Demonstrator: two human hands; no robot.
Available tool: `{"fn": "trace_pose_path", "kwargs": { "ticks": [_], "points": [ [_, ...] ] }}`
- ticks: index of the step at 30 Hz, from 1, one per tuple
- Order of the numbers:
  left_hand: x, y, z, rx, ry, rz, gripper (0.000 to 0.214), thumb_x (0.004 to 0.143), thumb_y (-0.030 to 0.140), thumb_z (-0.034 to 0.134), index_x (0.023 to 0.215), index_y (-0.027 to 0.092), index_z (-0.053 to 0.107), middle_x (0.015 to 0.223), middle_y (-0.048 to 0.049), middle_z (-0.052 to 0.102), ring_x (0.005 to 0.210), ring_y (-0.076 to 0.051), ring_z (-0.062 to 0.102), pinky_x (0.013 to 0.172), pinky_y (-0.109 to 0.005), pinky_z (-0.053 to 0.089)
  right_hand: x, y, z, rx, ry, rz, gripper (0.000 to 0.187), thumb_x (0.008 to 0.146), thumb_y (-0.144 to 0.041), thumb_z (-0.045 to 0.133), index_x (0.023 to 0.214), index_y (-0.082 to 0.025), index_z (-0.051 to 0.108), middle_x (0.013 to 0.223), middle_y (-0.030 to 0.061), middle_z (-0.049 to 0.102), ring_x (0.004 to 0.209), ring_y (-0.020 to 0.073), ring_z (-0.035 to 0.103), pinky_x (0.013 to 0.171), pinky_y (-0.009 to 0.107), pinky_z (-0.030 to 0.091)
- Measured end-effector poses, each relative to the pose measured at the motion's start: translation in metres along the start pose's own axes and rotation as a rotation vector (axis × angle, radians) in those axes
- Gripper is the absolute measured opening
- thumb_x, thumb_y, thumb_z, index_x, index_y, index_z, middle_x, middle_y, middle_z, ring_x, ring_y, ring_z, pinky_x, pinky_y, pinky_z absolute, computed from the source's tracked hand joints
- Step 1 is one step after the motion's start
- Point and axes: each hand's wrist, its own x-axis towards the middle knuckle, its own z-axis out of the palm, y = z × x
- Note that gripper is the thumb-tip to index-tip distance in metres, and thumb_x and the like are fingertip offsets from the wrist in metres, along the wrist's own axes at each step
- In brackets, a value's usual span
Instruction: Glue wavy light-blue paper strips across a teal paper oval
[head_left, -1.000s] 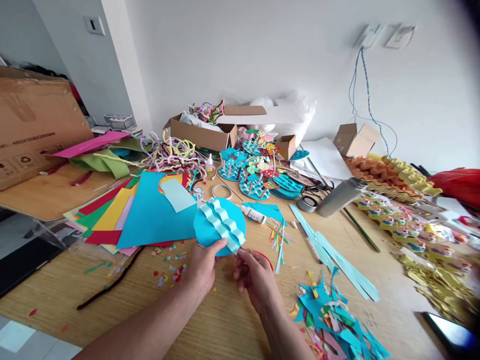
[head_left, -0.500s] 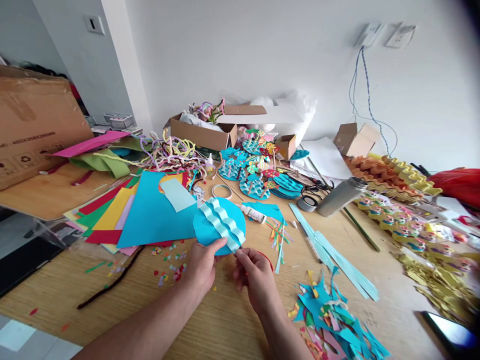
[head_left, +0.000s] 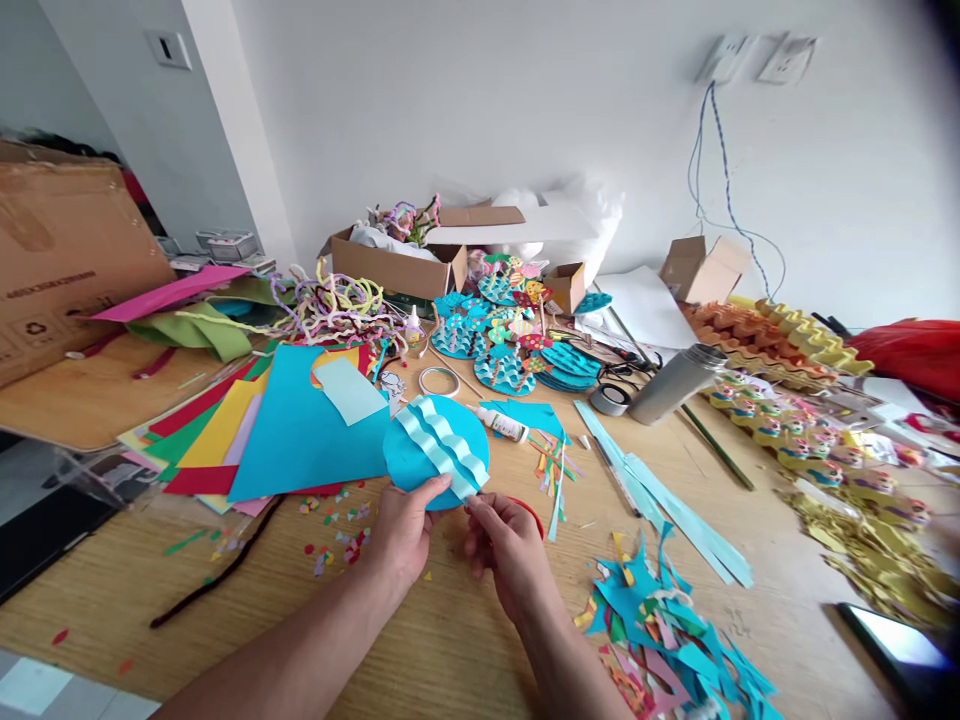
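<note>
A round blue paper disc carries two pale blue wavy paper strips, running slantwise across it. My left hand is closed on the disc's lower edge, thumb on top. At the disc's lower right edge, my right hand pinches the end of a wavy strip between thumb and finger. A red curved edge, like a scissors handle, shows behind the right hand; the rest of it is hidden. Just beyond the disc, a white glue bottle lies on its side.
Coloured paper sheets are stacked on the left. Pale blue strips and a pile of blue scraps lie to the right. A metal flask, finished blue discs and a tape roll stand or lie farther back.
The view has shifted slightly, so the background sits a little farther left. Both hands keep their hold on the disc and strip, with almost no movement.
</note>
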Motion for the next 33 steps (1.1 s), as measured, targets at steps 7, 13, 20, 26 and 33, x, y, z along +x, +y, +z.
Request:
{"fn": "trace_pose_path", "kwargs": {
  "ticks": [7, 13, 20, 26, 33],
  "points": [
    [0.0, 0.0, -0.001, -0.001, -0.006, -0.014, 0.034, 0.046, 0.019, 0.086, 0.075, 0.014, 0.069, 0.078, -0.005, 0.073, 0.069, -0.019, 0.066, 0.067, -0.031, 0.052, 0.002, 0.004, -0.003, -0.034, -0.016, -0.023, 0.043, 0.067, -0.056, 0.07, 0.067, -0.018, 0.051, 0.042, -0.0049, 0.054, 0.03, 0.0067, 0.042, 0.029, 0.017, 0.031],
    [0.0, -0.001, -0.002, -0.009, -0.03, -0.013, 0.031, 0.048, 0.018, 0.085, 0.074, 0.015, 0.068, 0.078, -0.0048, 0.073, 0.07, -0.019, 0.067, 0.068, -0.031, 0.052, 0.002, 0.004, 0.0, -0.057, 0.007, -0.037, 0.043, 0.067, -0.056, 0.07, 0.065, -0.019, 0.05, 0.041, -0.0062, 0.051, 0.029, 0.0069, 0.041, 0.028, 0.018, 0.03],
    [0.002, -0.001, -0.001, 0.0, -0.016, -0.031, 0.031, 0.045, 0.017, 0.085, 0.071, 0.014, 0.067, 0.075, -0.0043, 0.073, 0.066, -0.02, 0.066, 0.064, -0.031, 0.052, -0.001, 0.002, 0.002, -0.067, -0.019, -0.032, 0.046, 0.065, -0.06, 0.069, 0.062, -0.02, 0.048, 0.039, -0.0055, 0.051, 0.029, 0.0068, 0.039, 0.028, 0.018, 0.029],
    [0.002, 0.0, -0.002, -0.01, -0.03, -0.042, 0.031, 0.047, 0.016, 0.083, 0.074, 0.015, 0.067, 0.075, -0.004, 0.073, 0.066, -0.02, 0.066, 0.062, -0.031, 0.053, -0.004, -0.005, 0.001, -0.027, -0.055, -0.017, 0.044, 0.066, -0.058, 0.07, 0.064, -0.019, 0.05, 0.044, -0.005, 0.051, 0.034, 0.0078, 0.044, 0.03, 0.017, 0.032],
    [0.004, 0.001, -0.003, -0.04, -0.021, -0.073, 0.032, 0.048, 0.014, 0.083, 0.076, 0.016, 0.068, 0.075, -0.0033, 0.073, 0.067, -0.019, 0.067, 0.063, -0.03, 0.054, -0.005, -0.005, 0.001, -0.071, -0.03, -0.041, 0.046, 0.07, -0.063, 0.065, 0.067, -0.018, 0.053, 0.047, -0.0041, 0.052, 0.036, 0.0094, 0.046, 0.03, 0.019, 0.035]
  ]
}}
